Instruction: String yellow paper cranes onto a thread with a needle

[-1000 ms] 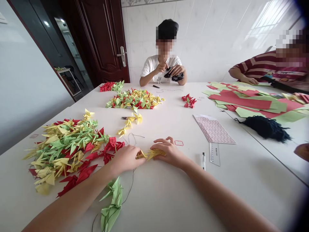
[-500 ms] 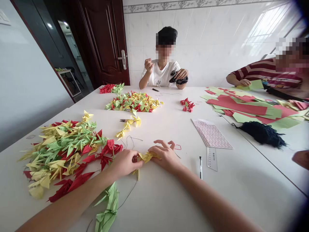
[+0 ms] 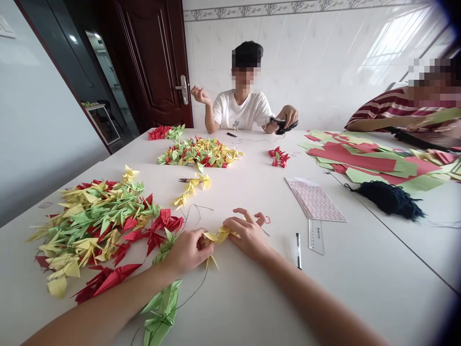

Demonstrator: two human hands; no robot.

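Looks like a small craft workroom: broad white tabletop [image 3: 245, 288], heaped multicoloured folded-paper cranes [image 3: 104, 211] at nine o'clock, flat red-and-green paper sheets [image 3: 360, 156] over at two o'clock!

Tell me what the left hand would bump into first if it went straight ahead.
The left hand would first push into the yellow folded paper at its fingertips, then probably the right hand just beyond, though depth is unclear.

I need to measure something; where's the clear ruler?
In the head view, the ruler lies right of centre, between the pen and the table seam.
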